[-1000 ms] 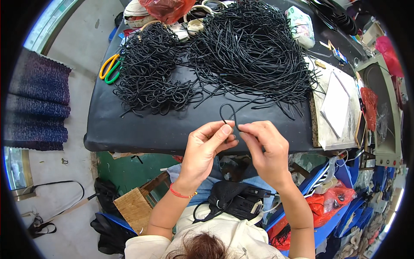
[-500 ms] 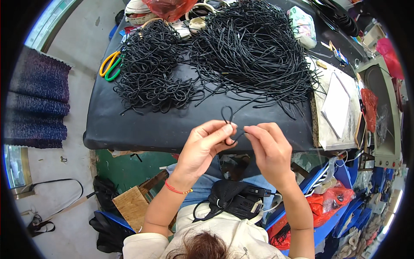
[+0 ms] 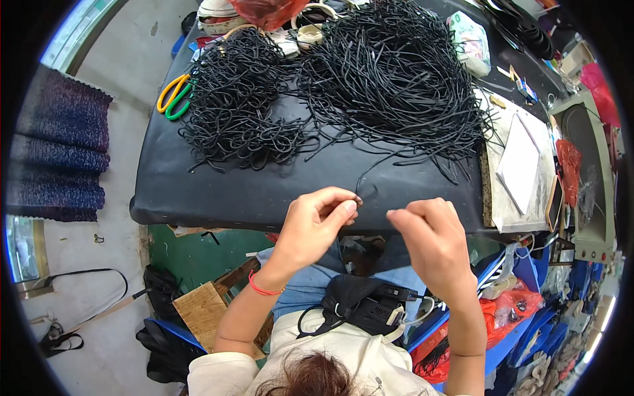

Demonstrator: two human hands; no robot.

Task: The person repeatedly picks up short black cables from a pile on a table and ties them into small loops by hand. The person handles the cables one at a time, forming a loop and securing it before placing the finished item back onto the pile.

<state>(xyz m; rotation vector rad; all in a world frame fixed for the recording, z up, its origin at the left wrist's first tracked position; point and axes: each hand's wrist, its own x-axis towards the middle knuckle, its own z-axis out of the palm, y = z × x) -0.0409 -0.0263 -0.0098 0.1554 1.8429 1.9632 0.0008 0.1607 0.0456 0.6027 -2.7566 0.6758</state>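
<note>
My left hand (image 3: 314,224) is closed in a pinch on a thin black cord (image 3: 359,181) just beyond the front edge of the black table (image 3: 191,198). From the fingertips the cord runs up toward the piles. To its right, my right hand (image 3: 432,241) is closed too, thumb and fingers pressed together; whatever it grips, if anything, cannot be made out. Farther back lie a large heap of loose black cords (image 3: 403,86) and, left of it, a smaller heap of looped black cords (image 3: 241,105).
Scissors with orange and green handles (image 3: 178,102) lie left of the smaller heap. A worn board bearing a white sheet (image 3: 518,165) is at the table's right end. A red plastic bag (image 3: 264,10) sits at the back, a white package (image 3: 470,43) at back right.
The cord loop above my left fingers is gone from sight. My right hand has moved slightly right and down, away from my left. The whole view has shifted slightly.
</note>
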